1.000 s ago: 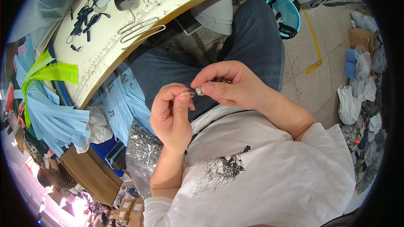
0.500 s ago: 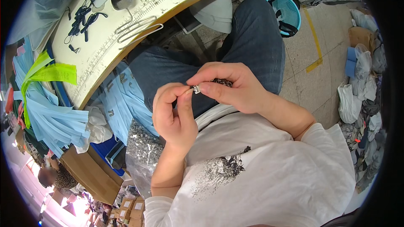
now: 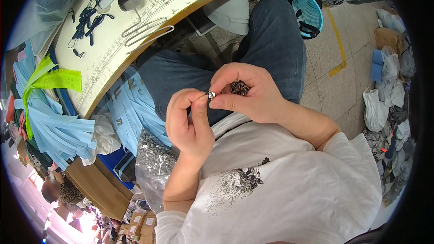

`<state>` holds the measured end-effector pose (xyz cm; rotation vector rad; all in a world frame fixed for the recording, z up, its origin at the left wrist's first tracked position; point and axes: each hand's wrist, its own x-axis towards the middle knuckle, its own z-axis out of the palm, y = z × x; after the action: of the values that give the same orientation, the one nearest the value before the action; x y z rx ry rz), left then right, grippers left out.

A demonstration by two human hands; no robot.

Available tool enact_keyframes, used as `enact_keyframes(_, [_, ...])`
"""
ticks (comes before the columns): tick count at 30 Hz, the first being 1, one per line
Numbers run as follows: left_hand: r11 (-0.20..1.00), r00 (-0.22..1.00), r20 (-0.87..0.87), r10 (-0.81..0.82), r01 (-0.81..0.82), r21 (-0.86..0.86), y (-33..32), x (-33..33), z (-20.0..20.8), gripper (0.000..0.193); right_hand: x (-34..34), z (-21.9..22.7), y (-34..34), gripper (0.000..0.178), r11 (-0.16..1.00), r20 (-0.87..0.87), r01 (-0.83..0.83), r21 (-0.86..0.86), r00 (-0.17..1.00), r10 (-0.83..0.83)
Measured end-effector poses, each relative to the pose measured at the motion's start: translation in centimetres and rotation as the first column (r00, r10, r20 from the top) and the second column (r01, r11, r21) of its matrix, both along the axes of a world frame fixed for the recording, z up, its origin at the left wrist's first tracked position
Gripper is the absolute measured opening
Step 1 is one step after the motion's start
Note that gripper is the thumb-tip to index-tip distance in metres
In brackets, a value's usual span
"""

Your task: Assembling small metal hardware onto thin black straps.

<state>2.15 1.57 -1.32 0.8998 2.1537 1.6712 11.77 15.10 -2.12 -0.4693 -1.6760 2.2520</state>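
My left hand (image 3: 190,122) is closed in a pinch, with thumb and forefinger on a tiny silvery metal piece (image 3: 211,95). A dark bit shows at the piece's end, too small to name. My right hand (image 3: 257,95) faces it, its thumb and forefinger tips slightly apart around the same piece. Several small dark, shiny metal pieces (image 3: 239,87) lie cupped in the right palm under the curled fingers. Both hands are over my lap, close to the waist of the white shirt (image 3: 289,176).
A worktable (image 3: 181,0) with ruler markings curves ahead, bearing dark cords (image 3: 86,22) and a bent wire (image 3: 147,31). Light-blue strips (image 3: 58,122) hang at left. A clear bag of small metal pieces (image 3: 156,158) is by my left arm. A turquoise basket (image 3: 309,16) stands on the floor.
The right thumb and forefinger have parted a little from the metal piece. More of the dark pieces in the right palm now shows. The left hand has shifted slightly right.
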Motion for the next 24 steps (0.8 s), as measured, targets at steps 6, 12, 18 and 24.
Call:
enact_keyframes(6, [0.999,0.999,0.015,-0.052,0.052,0.001,0.2,0.0,0.5,0.008,0.0,-0.2,-0.1,0.018,0.999,-0.021,0.047,0.014,0.999,-0.047])
enact_keyframes(12, [0.994,0.994,-0.001,-0.112,0.112,0.007,0.1,-0.4,0.6,0.013,0.1,-0.5,0.0,0.018,0.999,-0.023,0.052,-0.016,0.998,-0.052])
enact_keyframes(18, [0.984,0.977,-0.145,-0.157,0.142,-0.109,0.0,-0.7,1.2,0.012,0.1,-0.1,0.2,0.019,0.998,-0.012,0.045,0.041,0.999,-0.044])
enact_keyframes(24, [0.971,0.976,-0.104,-0.192,0.174,-0.163,-0.1,-0.6,1.5,0.007,0.0,-0.5,0.1,0.019,0.994,-0.044,0.076,0.085,0.996,-0.072])
